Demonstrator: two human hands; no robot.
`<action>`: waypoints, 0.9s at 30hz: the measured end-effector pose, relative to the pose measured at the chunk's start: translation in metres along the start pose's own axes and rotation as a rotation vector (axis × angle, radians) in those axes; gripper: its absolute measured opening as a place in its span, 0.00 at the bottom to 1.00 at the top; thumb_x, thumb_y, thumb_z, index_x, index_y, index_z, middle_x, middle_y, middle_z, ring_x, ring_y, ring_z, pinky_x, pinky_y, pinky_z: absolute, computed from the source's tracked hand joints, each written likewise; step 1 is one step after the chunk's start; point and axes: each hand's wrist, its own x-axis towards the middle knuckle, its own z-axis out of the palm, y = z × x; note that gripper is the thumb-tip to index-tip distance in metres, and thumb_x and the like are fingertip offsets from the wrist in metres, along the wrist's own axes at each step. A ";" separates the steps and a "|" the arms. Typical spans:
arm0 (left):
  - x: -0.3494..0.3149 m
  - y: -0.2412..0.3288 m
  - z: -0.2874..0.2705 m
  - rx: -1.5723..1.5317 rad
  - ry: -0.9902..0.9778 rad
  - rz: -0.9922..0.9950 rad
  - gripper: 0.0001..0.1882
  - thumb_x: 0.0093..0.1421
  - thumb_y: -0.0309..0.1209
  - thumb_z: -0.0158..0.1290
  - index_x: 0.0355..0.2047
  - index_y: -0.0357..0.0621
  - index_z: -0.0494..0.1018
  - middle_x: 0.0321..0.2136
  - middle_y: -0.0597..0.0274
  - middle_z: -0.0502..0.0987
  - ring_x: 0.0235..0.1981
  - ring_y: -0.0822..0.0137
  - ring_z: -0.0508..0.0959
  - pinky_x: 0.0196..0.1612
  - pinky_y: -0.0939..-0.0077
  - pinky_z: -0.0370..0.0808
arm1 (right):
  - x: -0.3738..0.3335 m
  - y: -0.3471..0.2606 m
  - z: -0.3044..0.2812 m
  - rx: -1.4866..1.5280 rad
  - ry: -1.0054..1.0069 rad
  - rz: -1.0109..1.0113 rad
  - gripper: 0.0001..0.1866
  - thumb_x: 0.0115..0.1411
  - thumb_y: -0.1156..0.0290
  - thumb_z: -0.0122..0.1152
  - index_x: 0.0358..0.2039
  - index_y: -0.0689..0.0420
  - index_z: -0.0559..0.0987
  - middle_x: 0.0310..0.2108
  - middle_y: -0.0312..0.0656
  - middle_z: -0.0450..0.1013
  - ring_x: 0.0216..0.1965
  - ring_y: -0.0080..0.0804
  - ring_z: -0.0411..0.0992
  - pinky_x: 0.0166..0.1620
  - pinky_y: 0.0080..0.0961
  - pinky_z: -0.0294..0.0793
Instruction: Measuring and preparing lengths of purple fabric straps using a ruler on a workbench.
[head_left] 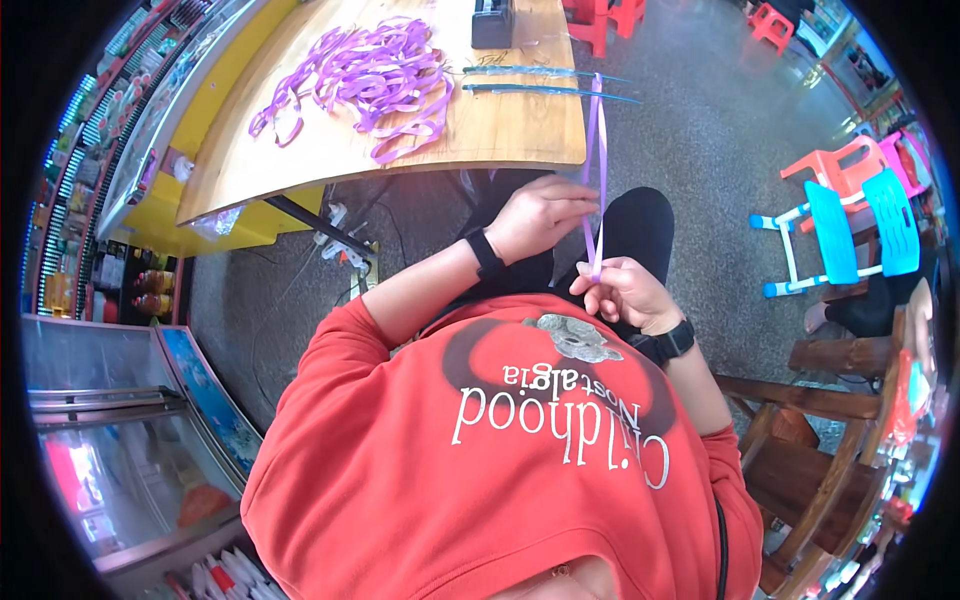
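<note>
Head view shows your left hand (540,215) and right hand (622,290) each pinching one purple ribbon strip (596,170), stretched taut between them, the loose ribbon pile (370,75) lying beyond on the wooden table (500,135).

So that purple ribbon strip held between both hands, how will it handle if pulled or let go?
The purple ribbon strip is probably floppy: it runs straight only where the left hand and right hand hold it. Likely very light, being thin. The ribbon pile on the wooden table suggests loose strips curl and tangle.

Bright even daylight, soft shadows, sharp centre, fisheye-bent edges, black rim
</note>
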 end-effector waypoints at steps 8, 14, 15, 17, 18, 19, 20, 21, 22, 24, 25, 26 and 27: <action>-0.006 0.021 -0.012 0.151 -0.075 0.376 0.14 0.51 0.32 0.59 0.39 0.55 0.82 0.41 0.72 0.81 0.47 0.67 0.77 0.44 0.67 0.74 | -0.018 -0.007 0.006 -0.018 0.050 -0.005 0.25 0.68 0.52 0.56 0.28 0.64 0.83 0.17 0.43 0.77 0.10 0.16 0.64 0.14 0.12 0.59; -0.002 0.041 -0.018 0.032 -0.062 0.450 0.13 0.52 0.33 0.64 0.38 0.48 0.80 0.39 0.70 0.80 0.46 0.64 0.77 0.43 0.68 0.75 | -0.035 -0.027 0.002 -0.202 0.199 -0.160 0.23 0.68 0.53 0.57 0.29 0.63 0.83 0.18 0.41 0.77 0.11 0.16 0.64 0.15 0.14 0.61; -0.001 0.043 -0.020 0.031 -0.059 0.454 0.13 0.52 0.34 0.64 0.38 0.47 0.80 0.39 0.70 0.80 0.46 0.64 0.77 0.43 0.68 0.75 | -0.037 -0.032 0.001 -0.255 0.256 -0.219 0.21 0.67 0.55 0.59 0.30 0.61 0.83 0.19 0.38 0.77 0.13 0.14 0.65 0.17 0.14 0.61; 0.001 0.047 -0.023 0.025 -0.059 0.463 0.14 0.53 0.35 0.66 0.38 0.46 0.80 0.38 0.69 0.80 0.45 0.64 0.78 0.43 0.69 0.75 | -0.036 -0.039 0.003 -0.331 0.342 -0.306 0.18 0.67 0.55 0.60 0.31 0.59 0.83 0.21 0.35 0.76 0.16 0.13 0.65 0.19 0.13 0.61; 0.002 0.049 -0.024 0.017 -0.059 0.444 0.14 0.53 0.35 0.66 0.39 0.46 0.80 0.38 0.69 0.80 0.44 0.65 0.78 0.42 0.70 0.76 | -0.034 -0.043 0.004 -0.345 0.344 -0.368 0.18 0.66 0.56 0.61 0.32 0.59 0.83 0.21 0.34 0.76 0.17 0.13 0.65 0.19 0.13 0.60; 0.003 0.050 -0.025 0.013 -0.048 0.448 0.14 0.53 0.35 0.66 0.38 0.46 0.80 0.38 0.69 0.80 0.44 0.65 0.78 0.42 0.70 0.75 | -0.031 -0.047 0.007 -0.368 0.372 -0.405 0.17 0.66 0.56 0.62 0.32 0.58 0.82 0.21 0.33 0.76 0.17 0.13 0.65 0.20 0.14 0.60; 0.003 0.051 -0.025 0.009 -0.046 0.447 0.14 0.53 0.35 0.66 0.38 0.46 0.80 0.38 0.68 0.80 0.44 0.65 0.78 0.42 0.70 0.75 | -0.027 -0.050 0.009 -0.388 0.389 -0.453 0.16 0.65 0.57 0.63 0.33 0.58 0.82 0.22 0.32 0.75 0.18 0.12 0.65 0.21 0.14 0.60; 0.004 0.052 -0.026 0.006 -0.052 0.445 0.14 0.53 0.35 0.66 0.38 0.46 0.80 0.38 0.68 0.81 0.45 0.65 0.78 0.42 0.70 0.75 | -0.023 -0.052 0.012 -0.436 0.425 -0.450 0.15 0.65 0.58 0.63 0.32 0.59 0.82 0.22 0.32 0.75 0.19 0.12 0.65 0.21 0.14 0.59; 0.004 0.052 -0.027 0.021 -0.064 0.457 0.13 0.53 0.35 0.66 0.38 0.46 0.80 0.38 0.68 0.80 0.45 0.65 0.78 0.42 0.70 0.75 | -0.018 -0.055 0.014 -0.484 0.450 -0.459 0.15 0.64 0.58 0.64 0.32 0.59 0.82 0.22 0.32 0.75 0.19 0.12 0.64 0.21 0.14 0.59; 0.003 0.052 -0.027 0.050 -0.092 0.482 0.13 0.52 0.35 0.66 0.37 0.46 0.80 0.38 0.67 0.80 0.45 0.65 0.78 0.42 0.69 0.75 | -0.009 -0.059 0.018 -0.641 0.491 -0.575 0.14 0.62 0.61 0.67 0.30 0.60 0.82 0.21 0.31 0.74 0.20 0.12 0.64 0.22 0.15 0.58; 0.003 0.052 -0.027 0.047 -0.104 0.458 0.13 0.52 0.35 0.66 0.37 0.46 0.81 0.38 0.67 0.80 0.45 0.65 0.78 0.42 0.69 0.75 | -0.004 -0.060 0.019 -0.695 0.501 -0.620 0.14 0.62 0.61 0.67 0.29 0.60 0.82 0.21 0.31 0.74 0.20 0.12 0.64 0.22 0.15 0.58; 0.001 0.052 -0.026 0.043 -0.107 0.441 0.13 0.52 0.34 0.66 0.37 0.47 0.81 0.38 0.67 0.80 0.45 0.66 0.78 0.42 0.69 0.75 | -0.002 -0.061 0.020 -0.740 0.502 -0.668 0.14 0.62 0.61 0.66 0.28 0.60 0.81 0.21 0.30 0.74 0.20 0.12 0.63 0.21 0.16 0.58; 0.000 0.053 -0.025 0.038 -0.116 0.420 0.12 0.52 0.34 0.65 0.37 0.47 0.81 0.37 0.66 0.80 0.45 0.66 0.78 0.42 0.69 0.75 | -0.001 -0.061 0.020 -0.779 0.542 -0.632 0.14 0.62 0.61 0.66 0.27 0.59 0.81 0.21 0.30 0.74 0.19 0.12 0.63 0.21 0.16 0.58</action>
